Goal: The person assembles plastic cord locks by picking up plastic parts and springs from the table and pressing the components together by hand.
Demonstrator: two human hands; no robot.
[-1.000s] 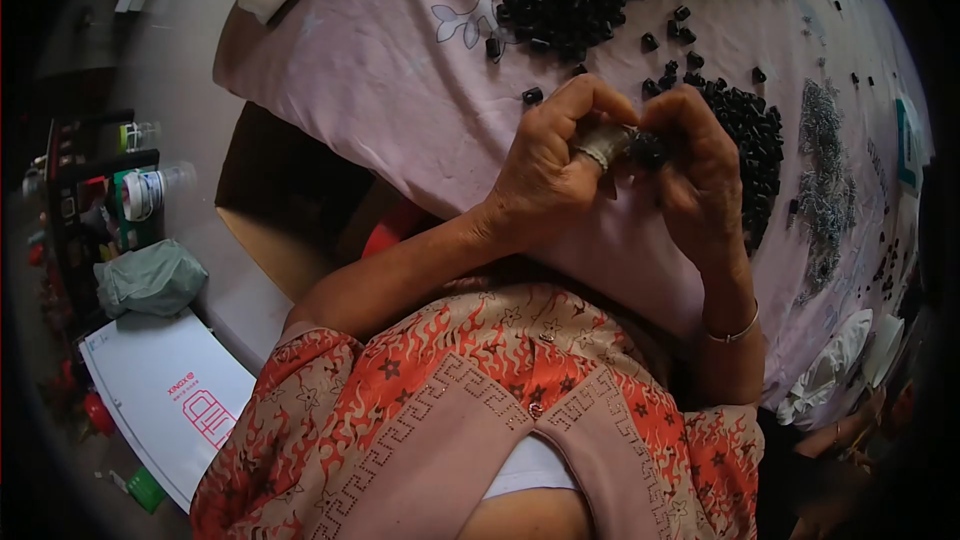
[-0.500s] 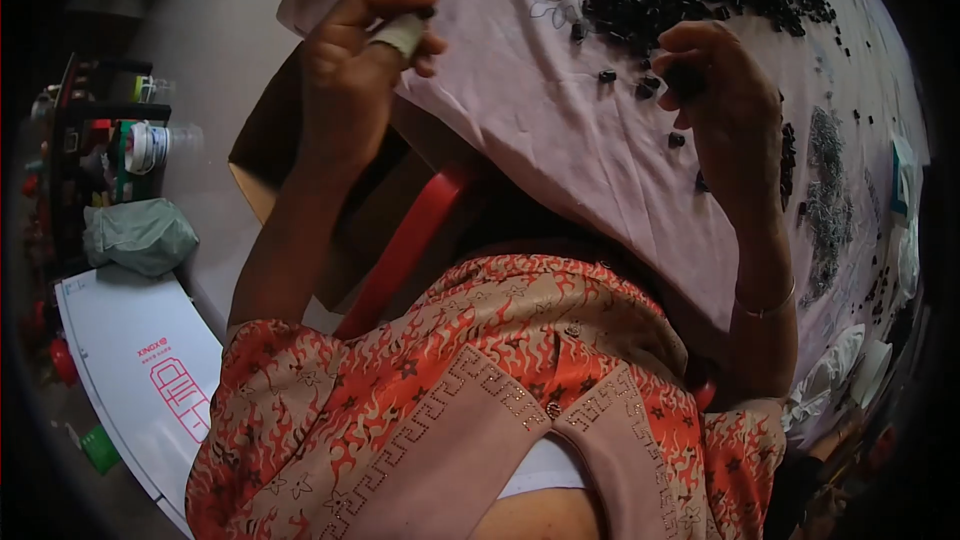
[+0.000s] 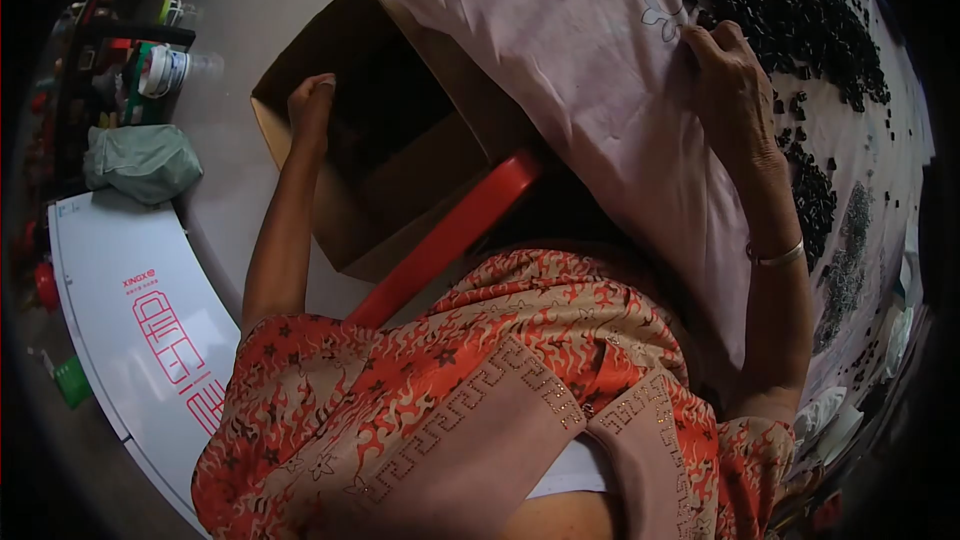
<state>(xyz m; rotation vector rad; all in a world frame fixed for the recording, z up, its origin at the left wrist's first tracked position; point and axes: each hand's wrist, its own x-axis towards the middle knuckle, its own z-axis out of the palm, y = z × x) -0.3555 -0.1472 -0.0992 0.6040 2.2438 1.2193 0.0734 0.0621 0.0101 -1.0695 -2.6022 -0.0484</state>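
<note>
My left hand is closed above the left rim of an open cardboard box; whatever its fingers hold, if anything, is too small to make out. On the pink cloth, my right hand lies at the near edge of a big pile of small black pieces, palm down with bent fingers drawn together. Its fingertips are partly hidden, and I cannot see whether a piece is between them. Beside my right wrist is a smaller heap of black pieces.
A red curved bar crosses in front of the box. Small metal-coloured parts lie on the cloth at the right. At the left are a white panel with red print, a grey-green bag and a plastic container.
My left hand has moved down and away from the cloth's edge to the box. My right hand has turned palm down and reached the pile's edge. The view has shifted, showing more of the box.
</note>
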